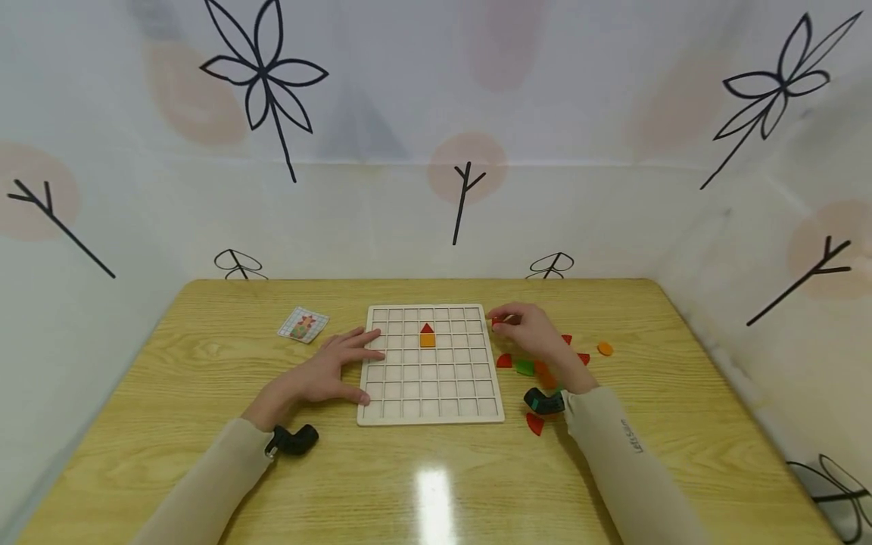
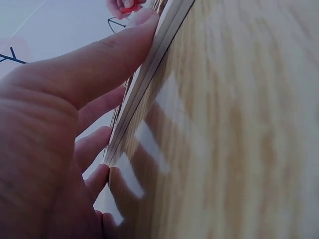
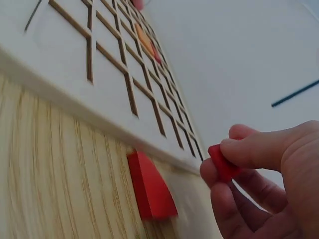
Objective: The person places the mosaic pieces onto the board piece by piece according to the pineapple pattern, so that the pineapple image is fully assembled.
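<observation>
Here at the grid board [image 1: 446, 387], the left hand [image 1: 330, 371] lies along the left rim, fingers spread wide and straight over the edge, thumb at the near-left part, gripping no tile; that spread looks meant to keep the board from sliding; over by the board's right rim, close to its far corner, the right hand [image 1: 531, 329] has a narrow pinch on a small red tile [image 3: 223, 164], probably held so lightly to leave it easy to turn; the tile sits between thumb and fingertips, part of it showing past the thumb, its full shape hidden, just beside the board and not over any cell; on the board, beyond its middle, an orange square [image 1: 427, 341] has a red triangle [image 1: 427, 328] directly on its far side, the pair reading like a roofed house; right of the board lie a red quarter-round tile [image 1: 504, 361], a green tile [image 1: 524, 368] and, farther out, an orange disc [image 1: 605, 348], perhaps kept there within the right hand's reach; left of the board lies a picture card [image 1: 303, 325], face up, presumably for easy viewing.
</observation>
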### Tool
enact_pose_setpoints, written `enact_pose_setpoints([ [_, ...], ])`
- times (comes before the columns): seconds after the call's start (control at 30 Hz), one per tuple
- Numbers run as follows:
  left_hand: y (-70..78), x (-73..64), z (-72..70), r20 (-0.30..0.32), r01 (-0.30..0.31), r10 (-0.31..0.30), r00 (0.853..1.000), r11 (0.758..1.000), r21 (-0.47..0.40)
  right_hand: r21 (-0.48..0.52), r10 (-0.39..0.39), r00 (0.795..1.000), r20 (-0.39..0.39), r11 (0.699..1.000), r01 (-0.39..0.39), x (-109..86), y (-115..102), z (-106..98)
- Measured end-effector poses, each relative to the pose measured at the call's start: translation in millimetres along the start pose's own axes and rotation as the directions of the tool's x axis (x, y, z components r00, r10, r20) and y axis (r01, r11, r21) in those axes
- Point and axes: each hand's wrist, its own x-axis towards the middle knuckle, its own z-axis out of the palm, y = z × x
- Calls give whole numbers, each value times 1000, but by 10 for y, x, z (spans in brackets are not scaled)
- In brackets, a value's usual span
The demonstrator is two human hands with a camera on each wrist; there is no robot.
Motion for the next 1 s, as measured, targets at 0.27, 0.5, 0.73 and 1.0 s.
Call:
enact_pose_setpoints([
  [0.27,-16,-10,-21,-11,0,0,1000,1000,-5,55,-25,999,-24,998,27,156,-152,306],
  [0.5,-13,-3,-5,-13,-13,13,1000,1000,6,112,-27,1000,-11,993,29,220,-208,545],
  [0.73,15,2,29,-20,12,-12,1000,1000,-11,61,-15,998,53,998,12,217,-188,604],
  [1.0,-29,11,61,-24,3,-4,1000,1000,-12,46,10,995,101,999,-15,214,-244,597],
])
